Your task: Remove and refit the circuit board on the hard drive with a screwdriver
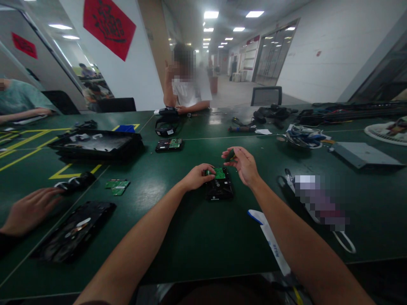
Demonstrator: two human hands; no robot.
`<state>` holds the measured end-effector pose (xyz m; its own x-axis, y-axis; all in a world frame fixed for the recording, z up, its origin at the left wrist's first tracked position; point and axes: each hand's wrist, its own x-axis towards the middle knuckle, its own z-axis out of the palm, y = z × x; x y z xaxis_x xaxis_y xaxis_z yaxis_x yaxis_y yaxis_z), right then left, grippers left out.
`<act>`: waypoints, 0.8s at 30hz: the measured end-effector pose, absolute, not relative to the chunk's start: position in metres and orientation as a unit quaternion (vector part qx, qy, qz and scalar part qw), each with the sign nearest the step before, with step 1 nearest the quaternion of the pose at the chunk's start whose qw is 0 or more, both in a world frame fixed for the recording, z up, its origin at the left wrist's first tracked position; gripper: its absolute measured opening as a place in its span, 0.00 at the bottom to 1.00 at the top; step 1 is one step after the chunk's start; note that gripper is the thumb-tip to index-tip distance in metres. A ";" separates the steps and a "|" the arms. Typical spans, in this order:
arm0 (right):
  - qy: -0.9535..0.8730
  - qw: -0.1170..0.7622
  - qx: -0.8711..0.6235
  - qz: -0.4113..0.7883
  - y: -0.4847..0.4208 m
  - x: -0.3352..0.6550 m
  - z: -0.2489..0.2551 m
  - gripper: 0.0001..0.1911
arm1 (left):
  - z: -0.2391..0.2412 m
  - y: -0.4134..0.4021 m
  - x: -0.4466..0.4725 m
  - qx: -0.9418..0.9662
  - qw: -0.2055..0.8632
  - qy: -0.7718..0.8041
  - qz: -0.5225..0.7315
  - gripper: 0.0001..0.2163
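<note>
A black hard drive [219, 189] with a green circuit board [220, 173] at its far end lies flat on the table in front of me. My left hand [199, 176] rests at the drive's left side, its thumb and fingers closed on the edge of the board area. Just right of the drive and above it, my right hand [243, 165] is raised with bent fingers pinched together. Something small and dark seems to be between those fingertips, too unclear to name.
A loose green circuit board [117, 186] and a black plastic casing [74, 233] lie left, near another person's hand [32, 209]. A black tray [98, 142] and a second drive [169, 145] sit farther back. A cable bundle [303, 136] and grey metal box [365, 154] are right.
</note>
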<state>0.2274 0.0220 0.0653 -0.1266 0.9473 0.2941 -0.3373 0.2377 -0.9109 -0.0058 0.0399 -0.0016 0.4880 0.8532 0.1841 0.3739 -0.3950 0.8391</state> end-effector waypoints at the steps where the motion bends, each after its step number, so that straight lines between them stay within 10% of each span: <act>1: -0.517 0.591 -0.291 0.547 0.022 0.228 0.065 0.19 | -0.001 0.040 -0.006 0.774 0.380 0.397 0.314 0.10; 24: -0.527 0.592 -0.308 0.526 0.021 0.225 0.066 0.17 | 0.003 0.037 -0.005 0.774 0.371 0.407 0.313 0.10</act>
